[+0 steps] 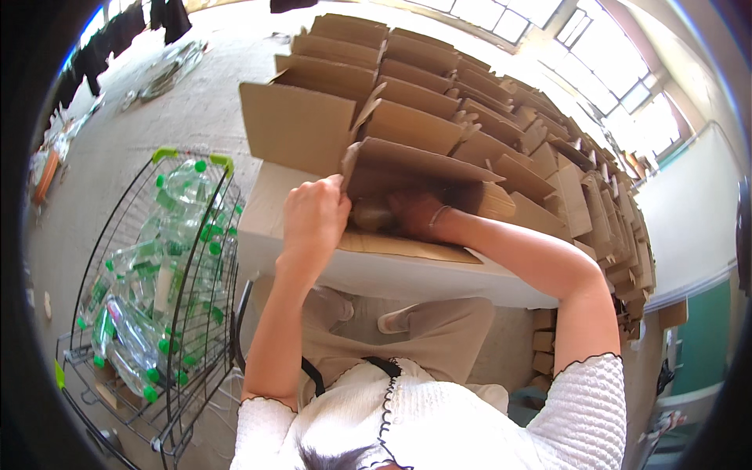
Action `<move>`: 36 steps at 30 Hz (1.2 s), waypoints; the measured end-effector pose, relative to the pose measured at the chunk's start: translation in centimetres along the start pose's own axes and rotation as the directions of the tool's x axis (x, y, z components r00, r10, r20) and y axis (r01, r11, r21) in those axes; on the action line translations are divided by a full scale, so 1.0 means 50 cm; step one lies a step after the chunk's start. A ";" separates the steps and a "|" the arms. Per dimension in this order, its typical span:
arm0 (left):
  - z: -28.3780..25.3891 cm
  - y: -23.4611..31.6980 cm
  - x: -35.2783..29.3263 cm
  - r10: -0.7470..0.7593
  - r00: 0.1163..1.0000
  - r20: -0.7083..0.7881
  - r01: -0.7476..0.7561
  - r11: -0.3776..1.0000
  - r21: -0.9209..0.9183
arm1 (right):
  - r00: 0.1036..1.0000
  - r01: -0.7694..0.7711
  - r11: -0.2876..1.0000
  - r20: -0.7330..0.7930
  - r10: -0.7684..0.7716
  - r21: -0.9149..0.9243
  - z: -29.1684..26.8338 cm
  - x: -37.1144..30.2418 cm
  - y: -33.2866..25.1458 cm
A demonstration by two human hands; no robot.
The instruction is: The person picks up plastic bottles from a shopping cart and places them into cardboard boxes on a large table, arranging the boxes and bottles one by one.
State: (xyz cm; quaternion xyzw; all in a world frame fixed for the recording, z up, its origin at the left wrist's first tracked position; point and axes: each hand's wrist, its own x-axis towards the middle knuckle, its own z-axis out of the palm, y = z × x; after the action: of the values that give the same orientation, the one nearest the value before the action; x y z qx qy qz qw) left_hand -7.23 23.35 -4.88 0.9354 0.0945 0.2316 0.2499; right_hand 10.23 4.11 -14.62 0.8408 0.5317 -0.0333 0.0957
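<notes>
One white table, cartons, bright windows beyond.

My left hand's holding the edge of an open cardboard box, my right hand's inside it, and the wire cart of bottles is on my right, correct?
No: the head view shows the wire cart of bottles on your left. Your left hand holds the open cardboard box by its edge, with your right hand inside.

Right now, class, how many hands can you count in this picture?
2: the left hand at the cardboard box's left edge; the right hand inside that box, partly lost in shadow.
</notes>
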 end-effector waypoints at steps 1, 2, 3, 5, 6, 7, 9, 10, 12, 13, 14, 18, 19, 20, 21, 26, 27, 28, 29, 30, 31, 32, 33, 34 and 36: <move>-0.002 0.002 0.007 -0.017 1.000 0.009 0.017 1.000 0.015 | 0.998 -0.041 0.999 0.053 0.041 -0.008 -0.007 0.013 -0.009; 0.005 -0.005 0.014 -0.045 0.999 0.015 0.044 0.998 0.039 | 0.989 -0.083 0.996 0.118 0.087 -0.043 -0.013 0.021 -0.018; 0.002 -0.005 0.016 -0.022 1.000 -0.018 0.023 0.998 0.056 | 0.975 -0.123 0.989 0.176 0.135 -0.077 -0.024 0.028 -0.030; 0.000 0.002 0.015 0.031 0.997 -0.077 -0.025 0.996 0.082 | 0.965 -0.142 0.990 0.225 0.137 0.004 -0.024 0.031 -0.015; 0.002 0.003 0.017 0.028 0.998 -0.062 -0.024 0.998 0.054 | 0.960 -0.145 0.988 0.248 0.128 0.049 -0.023 0.025 -0.003; -0.001 -0.003 0.015 0.025 0.998 -0.054 -0.024 0.999 0.035 | 0.956 -0.125 0.990 0.273 0.104 0.061 -0.051 0.017 -0.009; -0.007 -0.008 0.013 0.026 0.999 -0.034 -0.026 1.000 -0.012 | 0.944 -0.093 0.992 0.325 0.061 0.083 -0.122 -0.011 -0.018; -0.011 -0.008 0.010 0.020 0.999 -0.025 -0.020 1.000 -0.022 | 0.953 -0.129 0.953 0.299 0.044 0.273 -0.156 -0.031 -0.023; -0.009 -0.010 0.009 0.030 0.999 -0.033 -0.031 0.999 -0.013 | 0.969 -0.179 0.771 0.243 0.032 0.611 -0.233 -0.101 -0.029; -0.006 -0.013 0.010 0.034 0.999 -0.037 -0.034 0.999 -0.007 | 0.996 -0.065 0.705 0.084 0.008 0.706 -0.261 -0.153 -0.039; -0.008 -0.019 0.008 0.023 0.999 -0.029 -0.023 1.000 0.010 | 0.999 -0.021 0.652 0.045 -0.021 0.758 -0.269 -0.179 -0.042; -0.009 -0.002 0.014 -0.021 1.000 -0.006 0.021 1.000 0.021 | 0.969 0.201 0.657 -0.247 -0.023 0.726 -0.267 -0.307 -0.057; -0.008 0.003 0.014 -0.039 0.999 0.000 0.039 0.999 0.021 | 0.967 0.154 0.718 -0.253 0.031 0.679 -0.255 -0.328 -0.060; 0.000 -0.008 0.019 -0.016 0.999 -0.034 0.016 1.000 0.000 | 0.961 0.103 0.772 -0.262 0.086 0.628 -0.244 -0.346 -0.062; 0.009 -0.032 0.022 0.005 0.998 -0.068 -0.006 1.000 -0.011 | 0.951 0.053 0.814 -0.278 0.135 0.578 -0.232 -0.358 -0.069; 0.041 -0.016 0.024 -0.055 0.998 0.038 0.066 0.746 -0.663 | 0.788 0.067 0.939 -0.595 0.157 0.336 -0.127 -0.372 -0.065; 0.044 -0.009 0.019 -0.049 0.998 0.045 0.067 0.746 -0.662 | 0.768 0.052 0.941 -0.615 0.175 0.334 -0.120 -0.369 -0.067; 0.046 0.000 0.018 -0.045 0.998 0.051 0.067 0.747 -0.661 | 0.748 0.039 0.943 -0.635 0.193 0.332 -0.114 -0.364 -0.065; 0.048 0.005 0.016 -0.041 0.998 0.057 0.068 0.748 -0.660 | 0.727 0.026 0.944 -0.654 0.209 0.330 -0.109 -0.359 -0.067; 0.049 0.007 0.014 -0.048 0.993 0.112 0.108 0.777 -0.620 | 0.671 0.013 0.949 -0.706 0.225 0.316 -0.113 -0.352 -0.069; 0.047 0.010 0.010 -0.029 0.992 0.122 0.098 0.784 -0.613 | 0.668 0.005 0.944 -0.703 0.242 0.330 -0.111 -0.345 -0.065; 0.044 0.016 0.006 -0.010 0.991 0.132 0.089 0.790 -0.606 | 0.665 -0.003 0.939 -0.700 0.259 0.345 -0.108 -0.338 -0.057; 0.040 0.020 0.004 0.009 0.990 0.140 0.078 0.796 -0.600 | 0.661 -0.011 0.934 -0.698 0.275 0.357 -0.109 -0.329 -0.052; 0.036 0.019 0.004 0.029 0.988 0.149 0.066 0.801 -0.595 | 0.679 -0.026 0.885 -0.642 0.357 0.465 -0.118 -0.322 -0.052; 0.040 0.004 0.008 0.094 0.983 0.158 0.039 0.730 -0.682 | 0.594 0.025 0.840 -0.684 0.423 0.542 -0.120 -0.307 -0.043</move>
State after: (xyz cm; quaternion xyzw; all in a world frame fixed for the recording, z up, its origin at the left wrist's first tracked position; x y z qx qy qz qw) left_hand -5.90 22.45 -6.13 0.7967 -0.0341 0.1677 0.5797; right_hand 1.40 -7.43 -6.59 0.8198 0.3897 0.2117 -0.3623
